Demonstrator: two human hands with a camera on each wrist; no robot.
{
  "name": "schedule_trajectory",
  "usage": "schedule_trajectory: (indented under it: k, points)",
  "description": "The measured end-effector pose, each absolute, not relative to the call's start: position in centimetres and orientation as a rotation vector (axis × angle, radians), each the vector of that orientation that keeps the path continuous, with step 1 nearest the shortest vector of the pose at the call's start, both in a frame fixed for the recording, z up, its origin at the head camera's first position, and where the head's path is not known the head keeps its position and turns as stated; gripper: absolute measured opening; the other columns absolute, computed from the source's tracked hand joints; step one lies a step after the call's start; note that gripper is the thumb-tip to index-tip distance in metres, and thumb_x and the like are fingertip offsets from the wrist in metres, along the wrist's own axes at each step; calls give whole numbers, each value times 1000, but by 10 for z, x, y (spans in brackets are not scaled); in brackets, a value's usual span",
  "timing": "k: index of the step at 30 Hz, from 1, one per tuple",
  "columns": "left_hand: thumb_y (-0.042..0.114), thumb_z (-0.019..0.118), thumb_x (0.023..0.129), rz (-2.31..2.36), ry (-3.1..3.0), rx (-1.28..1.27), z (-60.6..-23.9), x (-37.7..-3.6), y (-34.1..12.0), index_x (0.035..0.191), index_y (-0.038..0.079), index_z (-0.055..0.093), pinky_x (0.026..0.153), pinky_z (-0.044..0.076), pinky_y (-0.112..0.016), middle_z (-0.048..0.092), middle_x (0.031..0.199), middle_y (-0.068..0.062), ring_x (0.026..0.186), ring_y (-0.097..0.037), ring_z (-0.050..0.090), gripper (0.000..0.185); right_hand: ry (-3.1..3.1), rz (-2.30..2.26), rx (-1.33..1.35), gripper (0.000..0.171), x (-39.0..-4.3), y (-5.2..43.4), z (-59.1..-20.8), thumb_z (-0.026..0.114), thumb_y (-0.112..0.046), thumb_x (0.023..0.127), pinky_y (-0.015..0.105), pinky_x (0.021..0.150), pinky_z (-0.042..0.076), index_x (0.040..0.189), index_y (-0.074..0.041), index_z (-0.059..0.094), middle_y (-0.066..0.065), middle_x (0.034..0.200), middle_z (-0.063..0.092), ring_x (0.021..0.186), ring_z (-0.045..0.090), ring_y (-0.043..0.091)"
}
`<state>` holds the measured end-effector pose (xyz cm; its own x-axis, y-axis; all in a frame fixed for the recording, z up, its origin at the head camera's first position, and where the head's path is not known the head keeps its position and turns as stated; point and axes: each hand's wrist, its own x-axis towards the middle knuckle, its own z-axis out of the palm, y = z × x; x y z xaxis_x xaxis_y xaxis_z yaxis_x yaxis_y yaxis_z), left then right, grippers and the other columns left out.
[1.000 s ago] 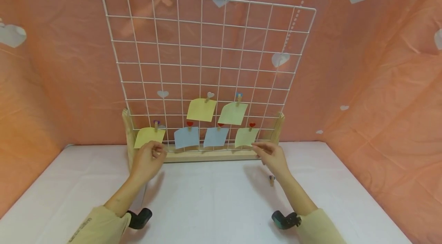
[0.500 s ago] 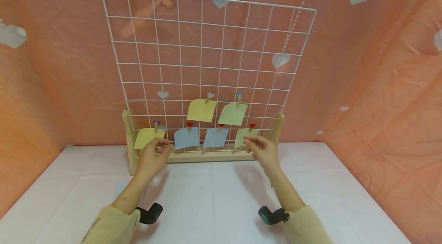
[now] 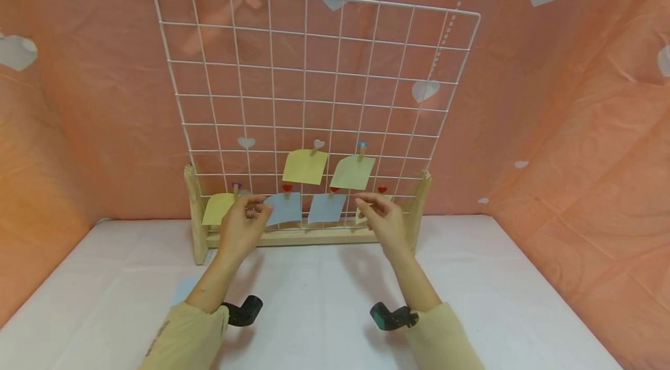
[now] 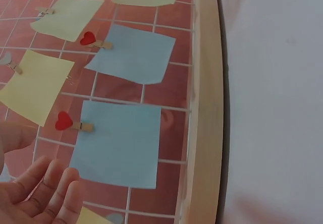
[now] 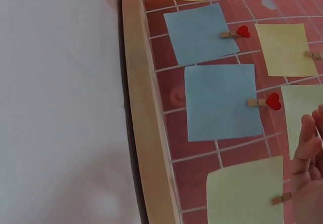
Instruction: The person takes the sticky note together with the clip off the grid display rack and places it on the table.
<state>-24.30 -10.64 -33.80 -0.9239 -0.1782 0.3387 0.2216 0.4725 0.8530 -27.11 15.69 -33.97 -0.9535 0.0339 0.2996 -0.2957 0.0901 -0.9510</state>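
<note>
- I log a white surface [image 3: 324, 294], with a blue paper [image 3: 184, 290] lying flat near its left side.
- Two yellow notes [image 3: 305, 166] on the upper row, each under its own peg.
- Peach backdrop [image 3: 565, 114] with pale hearts, on three sides.

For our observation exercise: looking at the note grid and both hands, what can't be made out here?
- Right hand, head view: hides most of the bottom-right green note and its clip.
- Left hand, left wrist view: cut off by the frame edge; grip unclear.
- Blue paper on the table, head view: partly behind the left forearm.
</note>
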Motion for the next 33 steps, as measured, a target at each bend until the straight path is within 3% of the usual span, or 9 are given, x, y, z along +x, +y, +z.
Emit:
schedule_trajectory:
  k: [4, 15, 23, 29, 33]
  points:
    - [16, 61, 94, -1484, -2312, -61, -337, -247, -101, 118, -1, 57, 72, 44, -18, 61, 106, -18, 89, -22, 56, 30, -2119, 1938, 296, 23, -273, 151, -337, 66, -15, 91, 18, 51, 38, 108, 1, 68, 6, 81, 63, 63, 49, 8]
    - [18, 64, 92, -1507, -2122, -81, -332, -258, -89, 118, 1, 57, 75, 43, -18, 61, 113, -14, 100, -26, 58, 31, -2096, 1872, 414, 24, -279, 137, -325, 66, -18, 91, 18, 56, 44, 111, -5, 69, -1, 95, 65, 79, 54, 12]
    - [12, 66, 91, -1506, -2070, -144, -326, -261, -83, 120, -2, 57, 87, 50, -43, 59, 114, -19, 102, -32, 59, 33, -2050, 1859, 429, 24, -283, 127, -316, 65, -16, 91, 19, 57, 41, 113, -6, 68, 4, 107, 64, 75, 57, 8]
    - [9, 67, 89, -1510, -2033, -157, -325, -266, -79, 122, -3, 57, 93, 49, -46, 59, 117, -21, 106, -35, 59, 37, -2004, 1868, 464, 25, -286, 120, -307, 65, -14, 91, 17, 52, 38, 114, -4, 67, 7, 113, 63, 74, 54, 10]
    - [9, 67, 89, -1524, -2030, -144, -322, -267, -76, 124, -3, 56, 95, 49, -45, 57, 122, -21, 109, -36, 58, 38, -1967, 1876, 498, 28, -289, 114, -301, 64, -10, 91, 16, 48, 37, 118, -2, 65, 11, 109, 61, 68, 55, 13]
